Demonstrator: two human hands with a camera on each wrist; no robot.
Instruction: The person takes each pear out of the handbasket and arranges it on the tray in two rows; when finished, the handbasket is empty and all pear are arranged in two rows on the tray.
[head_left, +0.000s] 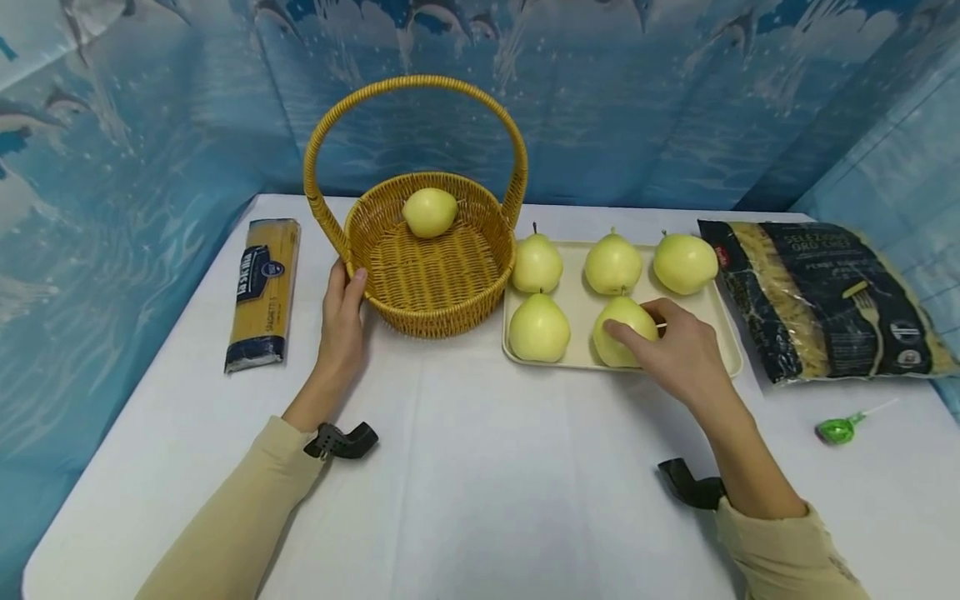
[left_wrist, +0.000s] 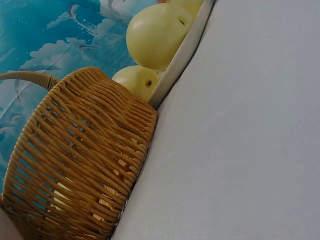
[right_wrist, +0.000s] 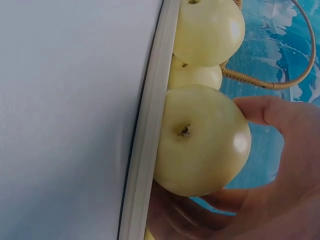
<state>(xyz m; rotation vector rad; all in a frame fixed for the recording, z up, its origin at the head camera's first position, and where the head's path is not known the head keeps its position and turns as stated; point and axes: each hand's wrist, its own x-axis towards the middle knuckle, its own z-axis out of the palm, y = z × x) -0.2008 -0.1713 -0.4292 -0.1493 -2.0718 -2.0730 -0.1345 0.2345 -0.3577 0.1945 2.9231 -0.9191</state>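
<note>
A yellow-green pear [head_left: 621,333] stands at the front of a cream tray [head_left: 577,308]. My right hand [head_left: 682,346] grips this pear, thumb on one side and fingers round the other; the right wrist view shows the held pear [right_wrist: 202,142] at the tray's edge. Several other pears [head_left: 539,328] stand on the tray. My left hand [head_left: 343,321] holds the left side of a wicker basket [head_left: 442,321], thumb at the rim. One pear [head_left: 430,212] lies inside the basket, towards the back. In the left wrist view the basket wall [left_wrist: 85,160] hides most of that hand.
A spaghetti packet [head_left: 262,296] lies left of the basket. On the right are a dark pasta bag [head_left: 832,300], beside the tray, and a green lollipop [head_left: 837,430]. A blue dolphin-print curtain [head_left: 600,125] hangs behind the white table [head_left: 480,500]. The tall basket handle [head_left: 416,81] arches upward.
</note>
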